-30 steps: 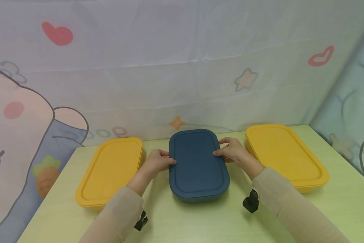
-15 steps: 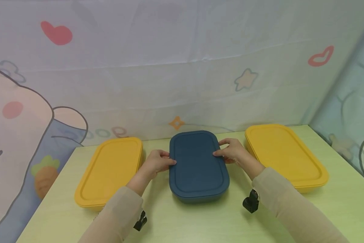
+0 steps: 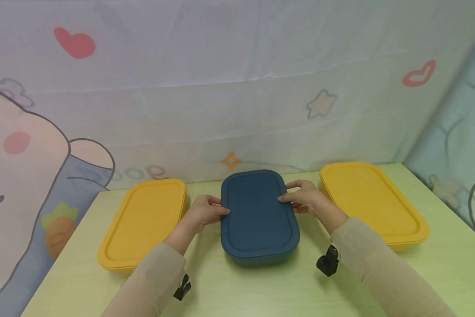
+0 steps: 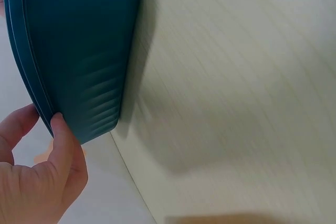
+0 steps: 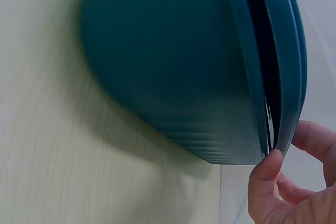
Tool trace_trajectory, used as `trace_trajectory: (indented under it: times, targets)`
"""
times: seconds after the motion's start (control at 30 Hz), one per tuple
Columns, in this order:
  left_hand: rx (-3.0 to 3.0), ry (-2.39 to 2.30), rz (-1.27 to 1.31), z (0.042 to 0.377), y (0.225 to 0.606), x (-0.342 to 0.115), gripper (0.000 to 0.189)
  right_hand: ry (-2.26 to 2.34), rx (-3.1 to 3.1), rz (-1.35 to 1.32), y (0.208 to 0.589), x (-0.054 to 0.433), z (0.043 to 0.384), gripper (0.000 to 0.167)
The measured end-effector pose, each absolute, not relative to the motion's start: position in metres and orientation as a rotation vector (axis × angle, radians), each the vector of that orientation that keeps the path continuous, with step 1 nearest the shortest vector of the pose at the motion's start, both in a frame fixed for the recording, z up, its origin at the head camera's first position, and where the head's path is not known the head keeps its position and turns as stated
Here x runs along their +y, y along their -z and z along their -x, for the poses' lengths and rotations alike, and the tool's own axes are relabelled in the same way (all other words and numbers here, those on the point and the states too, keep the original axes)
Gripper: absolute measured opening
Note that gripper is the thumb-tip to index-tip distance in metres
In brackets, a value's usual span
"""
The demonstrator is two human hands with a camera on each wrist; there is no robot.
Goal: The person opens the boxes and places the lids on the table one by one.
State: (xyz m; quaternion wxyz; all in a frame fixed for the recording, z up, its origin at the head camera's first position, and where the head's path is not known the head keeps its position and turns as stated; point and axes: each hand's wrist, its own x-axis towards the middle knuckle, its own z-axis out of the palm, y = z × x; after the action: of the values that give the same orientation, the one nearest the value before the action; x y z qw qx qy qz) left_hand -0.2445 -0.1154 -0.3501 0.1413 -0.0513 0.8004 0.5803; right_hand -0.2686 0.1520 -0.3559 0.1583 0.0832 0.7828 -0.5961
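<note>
A dark blue lidded box (image 3: 261, 261) stands in the middle of the table, its long sides running away from me. My left hand (image 3: 204, 211) pinches the rim of its lid (image 3: 257, 215) on the left long side. On the opposite side my right hand (image 3: 303, 197) holds the lid's edge between thumb and fingers. A narrow gap shows under the lid (image 5: 289, 72) in the right wrist view, between it and the box wall (image 5: 168, 61). In the left wrist view the lid lies close along the box (image 4: 79, 40). The box's inside is hidden.
A yellow lidded box (image 3: 146, 224) stands to the left, close beside my left forearm. Another yellow lidded box (image 3: 373, 202) is on the right, near my right forearm. Behind the pale table (image 3: 253, 295) hangs a printed cloth (image 3: 205, 110).
Both hands keep their hold on the lid. Its far edge sits very slightly lower than a second ago, and the right wrist has shifted a little.
</note>
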Motion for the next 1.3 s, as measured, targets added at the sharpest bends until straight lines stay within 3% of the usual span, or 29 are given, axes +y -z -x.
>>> trace_trajectory:
  times: [1.3]
  targets:
    - [2.3,-1.683,0.133,0.2442,0.3466,-0.117,0.046,1.657,2.275,-0.198,0.3507,0.1529,0.2673,0.06]
